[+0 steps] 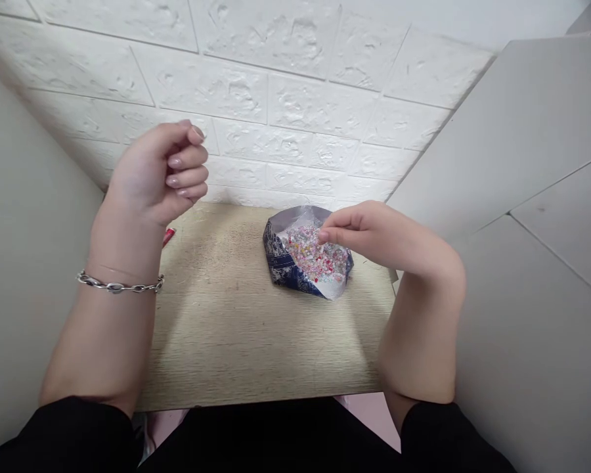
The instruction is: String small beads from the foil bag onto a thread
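Table (226, 315): beads (320, 261) beneath right fingers (326, 235)

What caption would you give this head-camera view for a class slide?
Right hand pinches over tiny coloured beads in a blue paper tray on a wooden table; left hand raised, fingers curled.

Matt, wood-grain worktop (236, 328); folded patterned paper tray (280, 266) holding glossy little beads (318, 256); shiny metal chain bracelet (121, 285); rough embossed wall (276, 98).

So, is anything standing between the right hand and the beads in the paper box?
Nothing visible does. The right hand is directly over the open paper box, with its pinched fingertips at the beads.
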### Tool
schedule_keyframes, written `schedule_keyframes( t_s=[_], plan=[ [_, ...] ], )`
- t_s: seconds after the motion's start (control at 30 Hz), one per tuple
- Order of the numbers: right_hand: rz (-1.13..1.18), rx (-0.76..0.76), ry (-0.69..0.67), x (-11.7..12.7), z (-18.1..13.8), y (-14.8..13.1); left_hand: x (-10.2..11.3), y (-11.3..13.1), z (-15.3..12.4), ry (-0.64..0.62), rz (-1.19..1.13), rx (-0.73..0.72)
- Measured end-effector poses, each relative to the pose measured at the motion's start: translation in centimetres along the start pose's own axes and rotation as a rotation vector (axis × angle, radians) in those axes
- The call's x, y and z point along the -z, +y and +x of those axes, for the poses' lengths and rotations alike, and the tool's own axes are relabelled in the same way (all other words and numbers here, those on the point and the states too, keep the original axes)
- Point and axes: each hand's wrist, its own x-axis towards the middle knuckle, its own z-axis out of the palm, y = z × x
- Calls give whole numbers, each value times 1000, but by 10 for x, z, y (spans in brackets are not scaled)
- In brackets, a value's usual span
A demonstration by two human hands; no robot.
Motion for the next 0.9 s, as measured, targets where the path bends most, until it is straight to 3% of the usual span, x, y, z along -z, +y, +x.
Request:
schedule_keyframes(
  t_s=[0.1, 0.17, 0.3, 0.4, 0.53, 0.67, 0.8, 0.9],
  plan=[
    [-4, 4, 43, 3, -2, 3, 6, 2, 3, 41, -135, 25],
    [10, 28, 60, 2, -1, 3, 7, 1, 2, 17, -93, 70],
    [91, 114, 120, -9, 7, -2, -1, -6, -2, -162, 341, 195],
    [187, 185, 169, -23, 19, -6, -17, -13, -5, -349, 758, 194],
    [249, 236, 6, -34, 34, -3, -36, -18, -7, -472, 893, 128],
    [244, 198, -109, -27, 38, 5, -35, -19, -6, -341, 857, 79],
    [298, 188, -43, -12, 30, 9, -26, -18, -3, -180, 756, 27],
    [328, 181, 32, -5, 24, 14, -21, -19, 1, -169, 723, 10]
  ],
)
